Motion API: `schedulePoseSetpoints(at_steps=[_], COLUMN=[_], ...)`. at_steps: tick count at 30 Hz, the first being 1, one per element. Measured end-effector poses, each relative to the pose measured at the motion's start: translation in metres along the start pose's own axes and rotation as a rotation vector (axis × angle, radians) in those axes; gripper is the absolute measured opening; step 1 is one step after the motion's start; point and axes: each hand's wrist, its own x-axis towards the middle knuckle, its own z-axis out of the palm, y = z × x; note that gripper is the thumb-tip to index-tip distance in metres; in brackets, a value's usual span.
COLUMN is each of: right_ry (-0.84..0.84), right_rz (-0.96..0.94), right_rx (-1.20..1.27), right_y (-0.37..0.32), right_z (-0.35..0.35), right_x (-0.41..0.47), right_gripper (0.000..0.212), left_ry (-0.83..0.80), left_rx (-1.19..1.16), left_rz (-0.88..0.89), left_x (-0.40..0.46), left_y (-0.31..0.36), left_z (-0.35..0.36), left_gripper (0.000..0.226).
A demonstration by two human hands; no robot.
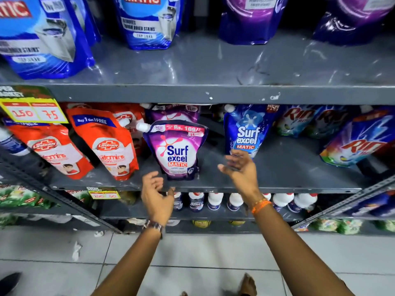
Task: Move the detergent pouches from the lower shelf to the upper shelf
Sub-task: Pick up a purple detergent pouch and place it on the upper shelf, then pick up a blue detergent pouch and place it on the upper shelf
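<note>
Both hands [157, 190] [240, 168] spread, flanking purple pouch [176, 149].

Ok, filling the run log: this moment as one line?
stage: reaching | left hand: open, empty | right hand: open, empty | target: purple pouch upright on lower shelf | upper shelf: space free

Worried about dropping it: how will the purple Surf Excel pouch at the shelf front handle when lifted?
The purple pouch looks full and bulging, so probably heavy for its size. Its glossy film is likely slippery and floppy. Both open hands, left hand and right hand, should support it.
</note>
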Motion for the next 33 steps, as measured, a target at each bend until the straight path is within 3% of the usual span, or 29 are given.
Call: schedulePoseSetpoints(at_steps=[3, 7, 11, 15, 17, 21, 29, 33], right_ry=[0.148, 0.139, -0.067, -0.271, -0.328, -0.322, -0.187, -0.123], right_rz=[-0.022, -0.066, -0.169, -0.184, -0.174, -0.196, -0.317, -0.29], right_rx=[0.122, 0.118, 0.012, 0.022, 0.023, -0.033, -0.042, -0.027], right_y=[0.004, -0.001, -0.007, -0.017, -0.018, -0.013, -0.08, -0.081], right_z=[0.019, 0.055, 0.106, 0.158, 0.175, 0.174, 0.164, 0.145], right_x=[-0.004, 0.006, 0.014, 0.027, 0.024, 0.018, 0.042, 0.035], right_gripper=[0.05, 0.057, 0.087, 0.091, 0.083, 0.041, 0.036, 0.034], left_ry=[-0.108, -0.359, -0.507, -0.532, -0.55, -0.538, -0.53, -0.509], left_rx=[0.014, 0.052, 0.103, 0.061, -0.005, -0.033, -0.158, -0.171], left_rz=[0.143, 0.207, 0.188, 0.207, 0.202, 0.162, 0.202, 0.21], left_x=[-0.012, 0.022, 0.086, 0.133, 0.145, 0.149, 0.173, 0.156], left_y=[-0.006, -0.006, -0.011, 0.002, 0.003, -0.011, 0.056, 0.049], left_z=[-0.038, -0.049, -0.062, -0.076, -0.078, -0.065, -0.042, -0.027], left_gripper=[0.059, 0.067, 0.108, 0.12, 0.119, 0.093, 0.092, 0.094])
